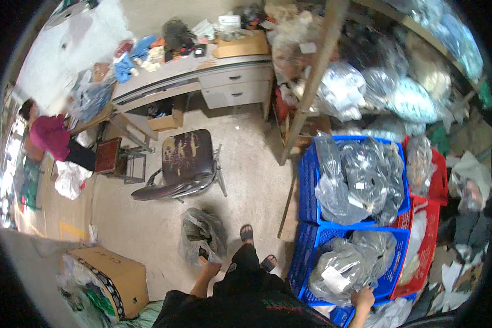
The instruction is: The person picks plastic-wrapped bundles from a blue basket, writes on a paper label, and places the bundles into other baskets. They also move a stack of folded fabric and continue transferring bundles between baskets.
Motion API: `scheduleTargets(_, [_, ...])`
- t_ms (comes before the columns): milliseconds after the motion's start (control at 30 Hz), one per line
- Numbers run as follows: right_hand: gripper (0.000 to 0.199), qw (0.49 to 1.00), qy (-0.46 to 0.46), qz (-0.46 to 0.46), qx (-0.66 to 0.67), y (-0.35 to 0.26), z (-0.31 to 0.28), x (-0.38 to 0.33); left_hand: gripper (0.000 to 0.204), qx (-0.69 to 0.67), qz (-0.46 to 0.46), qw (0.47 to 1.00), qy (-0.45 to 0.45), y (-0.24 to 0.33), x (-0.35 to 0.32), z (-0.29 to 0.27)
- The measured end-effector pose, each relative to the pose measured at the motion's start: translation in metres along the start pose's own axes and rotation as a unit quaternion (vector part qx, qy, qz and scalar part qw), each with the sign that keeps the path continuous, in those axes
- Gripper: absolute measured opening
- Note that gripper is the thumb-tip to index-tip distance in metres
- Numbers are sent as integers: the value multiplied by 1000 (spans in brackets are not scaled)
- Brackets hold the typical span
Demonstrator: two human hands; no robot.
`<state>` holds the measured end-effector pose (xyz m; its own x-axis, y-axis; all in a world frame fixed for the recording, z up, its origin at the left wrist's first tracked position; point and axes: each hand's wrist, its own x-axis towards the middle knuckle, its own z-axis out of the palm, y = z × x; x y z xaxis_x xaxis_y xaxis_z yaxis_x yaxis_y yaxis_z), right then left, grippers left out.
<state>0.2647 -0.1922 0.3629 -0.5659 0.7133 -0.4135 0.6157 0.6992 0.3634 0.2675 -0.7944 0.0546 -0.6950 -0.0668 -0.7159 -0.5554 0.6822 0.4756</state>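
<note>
My left hand [210,268] is closed on the edge of a clear plastic bag [205,232] with dark olive cloth inside, which hangs by the floor left of my feet. My right hand [362,298] reaches into the nearer blue crate [306,249]. Its fingers are curled at the near edge of a clear bag of grey-green cloth [333,265] with a white paper label. In the blue crate just beyond it [307,186] lie several clear bags of dark grey cloth [366,169].
Red crates [429,240] stand right of the blue ones, beneath a shelf crammed with bagged cloth [415,101]. A worn dark chair [188,158] stands ahead, before a desk [235,87]. At lower left is a cardboard box [115,273]; a person in a maroon top [50,136] is far left.
</note>
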Motion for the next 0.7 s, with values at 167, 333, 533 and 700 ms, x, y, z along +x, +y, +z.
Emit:
scheduleTargets(167, [44, 946, -59, -294, 125, -152, -89, 51, 42, -40, 119, 990, 62, 179, 21, -67])
scheduleTargets(333, [39, 869, -64, -484, 81, -335, -189, 29, 35, -161, 223, 960, 59, 279, 36, -159])
scheduleTargets(533, [39, 800, -93, -579, 127, -447, -268, 23, 33, -5, 203, 961, 186, 313, 80, -293])
scheduleTargets(700, [32, 824, -88, -552, 93, -505, -301, 75, 33, -521, 147, 834, 105, 373, 136, -374])
